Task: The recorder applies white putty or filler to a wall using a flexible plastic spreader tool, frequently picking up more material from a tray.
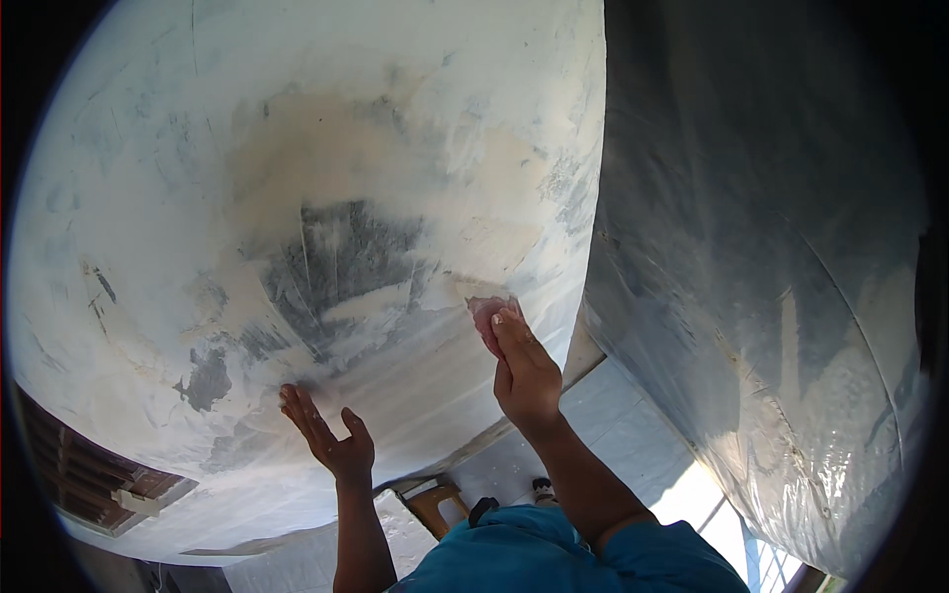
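In front of me rises a white wall (415,89) with cream filler smears and dark grey bare patches. My right hand (526,381) grips a reddish-pink piece of sandpaper (486,321), pressing it to the wall right of the large grey patch (361,252). The fingers cover part of the sheet. Lower and to the left, my left hand (331,440) is open, its thumb apart and its pale, dusty fingertips at the wall. Nothing is in it.
Translucent plastic sheeting (751,296) hangs along the right side, past the wall's edge. A brown slatted vent (89,450) is set low on the left. Beneath my arms stand a wooden-framed object (435,504) and a pale floor (633,425).
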The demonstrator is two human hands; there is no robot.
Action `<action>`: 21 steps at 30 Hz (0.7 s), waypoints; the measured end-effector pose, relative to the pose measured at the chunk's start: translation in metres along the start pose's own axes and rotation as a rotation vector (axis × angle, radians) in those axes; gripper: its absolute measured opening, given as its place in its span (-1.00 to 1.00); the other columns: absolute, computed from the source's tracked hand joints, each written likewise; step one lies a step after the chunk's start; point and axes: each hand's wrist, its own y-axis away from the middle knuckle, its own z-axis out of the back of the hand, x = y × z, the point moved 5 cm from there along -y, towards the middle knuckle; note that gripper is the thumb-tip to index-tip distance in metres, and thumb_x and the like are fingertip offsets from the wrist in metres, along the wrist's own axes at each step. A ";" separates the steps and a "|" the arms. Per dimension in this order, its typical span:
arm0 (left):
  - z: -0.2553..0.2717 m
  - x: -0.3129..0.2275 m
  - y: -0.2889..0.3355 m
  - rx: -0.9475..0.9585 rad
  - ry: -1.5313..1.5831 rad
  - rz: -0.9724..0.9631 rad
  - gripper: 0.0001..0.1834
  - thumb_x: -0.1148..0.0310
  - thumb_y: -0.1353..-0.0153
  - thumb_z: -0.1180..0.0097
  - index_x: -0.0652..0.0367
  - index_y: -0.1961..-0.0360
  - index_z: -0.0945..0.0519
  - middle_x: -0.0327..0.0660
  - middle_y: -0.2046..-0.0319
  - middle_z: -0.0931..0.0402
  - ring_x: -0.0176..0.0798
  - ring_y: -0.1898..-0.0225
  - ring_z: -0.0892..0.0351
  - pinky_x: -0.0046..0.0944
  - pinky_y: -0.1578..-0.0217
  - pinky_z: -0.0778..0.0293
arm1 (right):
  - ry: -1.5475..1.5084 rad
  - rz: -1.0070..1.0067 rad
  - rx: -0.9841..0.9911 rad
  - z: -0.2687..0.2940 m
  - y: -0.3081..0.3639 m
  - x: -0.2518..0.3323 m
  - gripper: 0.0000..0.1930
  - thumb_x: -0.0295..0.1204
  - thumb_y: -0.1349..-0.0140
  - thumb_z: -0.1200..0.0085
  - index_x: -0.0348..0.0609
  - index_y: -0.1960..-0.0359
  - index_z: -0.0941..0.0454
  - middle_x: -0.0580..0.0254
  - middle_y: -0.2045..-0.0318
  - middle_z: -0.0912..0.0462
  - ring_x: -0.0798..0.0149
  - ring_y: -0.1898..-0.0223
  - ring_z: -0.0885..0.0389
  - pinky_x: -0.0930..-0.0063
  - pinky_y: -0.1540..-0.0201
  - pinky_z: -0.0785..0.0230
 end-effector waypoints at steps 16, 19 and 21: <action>0.001 -0.001 0.000 0.015 0.049 -0.009 -0.27 0.48 -0.24 0.00 0.37 -0.46 -0.18 0.19 -0.48 -0.11 0.22 -0.53 -0.01 0.31 -0.49 0.16 | -0.069 -0.035 0.106 -0.035 0.037 0.022 -0.60 -0.75 -0.17 -0.10 -0.30 -0.08 -0.62 -0.11 -0.05 -0.67 -0.04 -0.13 -0.65 0.16 -0.27 -0.47; 0.004 0.003 0.001 0.015 0.044 -0.016 -0.27 0.48 -0.24 0.00 0.36 -0.46 -0.18 0.18 -0.48 -0.11 0.21 -0.54 0.00 0.30 -0.49 0.16 | 0.006 -0.054 -0.102 0.003 -0.020 0.004 -0.50 -0.81 -0.14 0.04 -0.32 -0.15 -0.58 -0.13 -0.10 -0.64 -0.08 -0.17 -0.62 0.22 -0.27 -0.47; 0.001 0.001 0.001 0.006 0.056 -0.018 -0.26 0.50 -0.23 -0.01 0.35 -0.47 -0.17 0.17 -0.49 -0.10 0.20 -0.54 0.01 0.28 -0.49 0.17 | 0.074 -0.109 -0.249 0.021 -0.057 -0.014 -0.48 -0.79 -0.16 0.14 -0.31 -0.17 -0.58 -0.07 -0.10 -0.67 0.04 -0.12 -0.68 0.33 -0.17 -0.53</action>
